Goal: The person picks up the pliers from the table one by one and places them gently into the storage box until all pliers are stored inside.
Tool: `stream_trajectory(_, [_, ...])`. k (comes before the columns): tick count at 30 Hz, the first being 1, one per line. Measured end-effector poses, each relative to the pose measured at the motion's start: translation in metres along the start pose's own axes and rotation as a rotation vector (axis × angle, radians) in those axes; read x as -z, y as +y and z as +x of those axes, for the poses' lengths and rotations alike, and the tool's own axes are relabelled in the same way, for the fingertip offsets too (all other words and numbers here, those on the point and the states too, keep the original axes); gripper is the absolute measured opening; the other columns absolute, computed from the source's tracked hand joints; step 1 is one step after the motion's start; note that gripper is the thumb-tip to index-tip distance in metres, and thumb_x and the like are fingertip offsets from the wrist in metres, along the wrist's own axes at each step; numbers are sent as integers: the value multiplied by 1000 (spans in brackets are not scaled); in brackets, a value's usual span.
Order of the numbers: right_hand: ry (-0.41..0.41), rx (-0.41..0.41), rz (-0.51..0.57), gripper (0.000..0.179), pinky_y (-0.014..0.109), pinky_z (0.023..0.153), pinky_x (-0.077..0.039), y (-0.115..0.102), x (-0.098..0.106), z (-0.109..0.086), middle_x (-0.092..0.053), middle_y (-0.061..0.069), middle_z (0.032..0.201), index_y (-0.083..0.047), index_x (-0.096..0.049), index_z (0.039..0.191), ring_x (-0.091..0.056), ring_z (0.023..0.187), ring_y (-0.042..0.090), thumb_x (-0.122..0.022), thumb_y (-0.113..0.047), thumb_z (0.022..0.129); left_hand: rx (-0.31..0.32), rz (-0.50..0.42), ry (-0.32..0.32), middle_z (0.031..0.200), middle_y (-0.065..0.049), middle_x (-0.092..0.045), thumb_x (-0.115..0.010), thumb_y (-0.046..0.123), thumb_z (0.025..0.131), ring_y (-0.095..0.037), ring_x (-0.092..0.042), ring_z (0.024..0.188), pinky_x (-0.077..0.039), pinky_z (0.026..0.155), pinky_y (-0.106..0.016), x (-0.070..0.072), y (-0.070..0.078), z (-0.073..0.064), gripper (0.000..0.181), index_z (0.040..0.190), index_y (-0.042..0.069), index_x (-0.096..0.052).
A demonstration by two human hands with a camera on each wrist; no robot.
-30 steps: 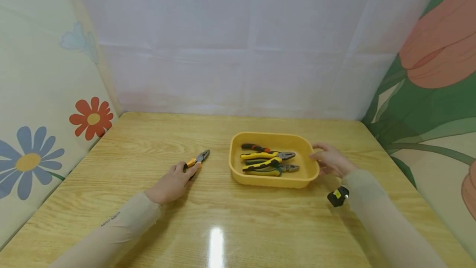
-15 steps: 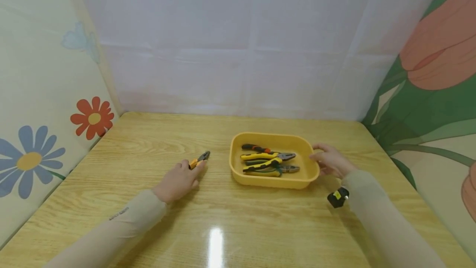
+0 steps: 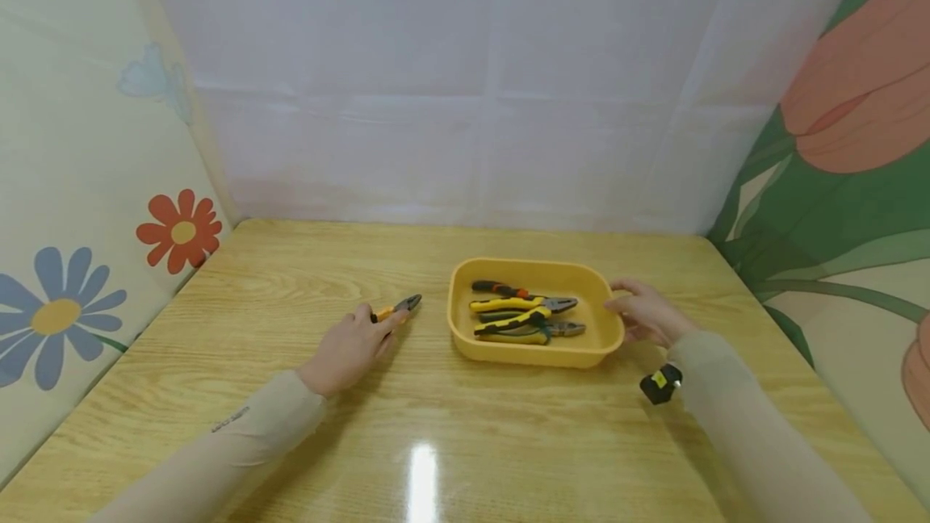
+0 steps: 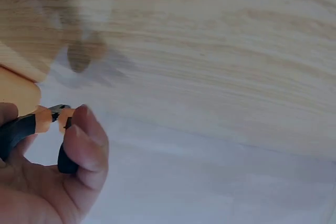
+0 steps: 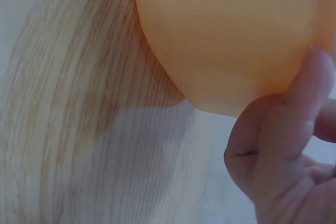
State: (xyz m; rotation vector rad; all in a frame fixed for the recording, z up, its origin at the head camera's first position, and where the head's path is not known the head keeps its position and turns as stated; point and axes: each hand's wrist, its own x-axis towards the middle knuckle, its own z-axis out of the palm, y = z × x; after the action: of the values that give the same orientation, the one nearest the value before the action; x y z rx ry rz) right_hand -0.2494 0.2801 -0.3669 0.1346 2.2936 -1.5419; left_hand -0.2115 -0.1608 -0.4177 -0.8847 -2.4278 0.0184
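Observation:
My left hand point(image 3: 349, 349) grips a pair of pliers point(image 3: 408, 303) by its orange and black handles, left of the yellow tray. Its grey jaws point up and to the right, toward the tray. In the left wrist view, the fingers curl round the black handles point(image 4: 16, 132). At the tray's right end, my right hand point(image 3: 647, 313) holds the rim of the yellow plastic tray point(image 3: 530, 353). In the right wrist view its thumb lies against the tray wall point(image 5: 226, 40). Inside the tray lie several pliers, among them yellow-and-black pliers point(image 3: 512, 320) and a red-and-black handle point(image 3: 500, 289).
A small black block with a yellow label point(image 3: 659, 384) is beside my right cuff. The wood-grain table point(image 3: 327, 265) ends at a white cloth point(image 3: 465, 103) behind, with flower-printed panels on both sides.
My left hand has shifted slightly right, and the pliers in it have moved right and turned flatter, nearer the tray. The right hand and the tray have stayed in place.

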Motion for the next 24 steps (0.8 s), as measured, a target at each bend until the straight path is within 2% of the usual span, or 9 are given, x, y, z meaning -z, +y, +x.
stream_trajectory(4, [-1, 4, 5, 53, 29, 59, -53, 1, 0, 0, -56, 14, 106, 6, -24, 144, -62, 76, 13, -47, -9, 99, -11, -47, 47, 74, -15, -47, -74, 11, 85, -15, -36, 46, -37, 39, -24, 5, -1, 5, 40, 124, 14, -63])
stream_trajectory(9, [-6, 1, 10, 51, 28, 57, -52, 0, 0, 0, -55, 12, 103, 5, -25, 143, -61, 75, 13, -47, -9, 99, -25, -33, 90, 77, -16, -49, -72, 10, 86, -17, -36, 46, -37, 37, -26, 13, -1, 11, 38, 122, 14, -61])
stream_trajectory(14, [-7, -4, 8, 52, 28, 56, -52, 0, 1, 0, -56, 11, 103, 5, -25, 144, -61, 73, 13, -48, -10, 100, -6, -35, 53, 83, -18, -52, -71, 12, 88, -20, -38, 47, -38, 37, -27, 18, -1, 16, 40, 127, 15, -61])
stream_trajectory(17, [-10, -6, 11, 52, 28, 57, -52, 0, 1, 0, -55, 12, 103, 5, -24, 144, -61, 73, 13, -47, -10, 100, -8, -31, 35, 95, -22, -56, -70, 13, 89, -22, -43, 49, -40, 38, -28, 20, -1, 20, 41, 129, 16, -60])
stream_trajectory(21, [-11, -8, 15, 52, 28, 56, -51, -1, 1, 0, -55, 12, 103, 5, -23, 144, -61, 73, 13, -47, -10, 100, -27, -5, 44, 110, -22, -58, -69, 14, 90, -26, -46, 50, -41, 38, -30, 23, 0, 26, 42, 131, 16, -58])
stream_trajectory(24, [-9, -8, 19, 53, 27, 56, -51, -1, 0, 1, -55, 11, 102, 5, -24, 144, -61, 73, 13, -47, -10, 99, -41, 15, 55, 110, -20, -59, -70, 15, 90, -25, -44, 49, -40, 38, -29, 25, 1, 30, 43, 131, 16, -58])
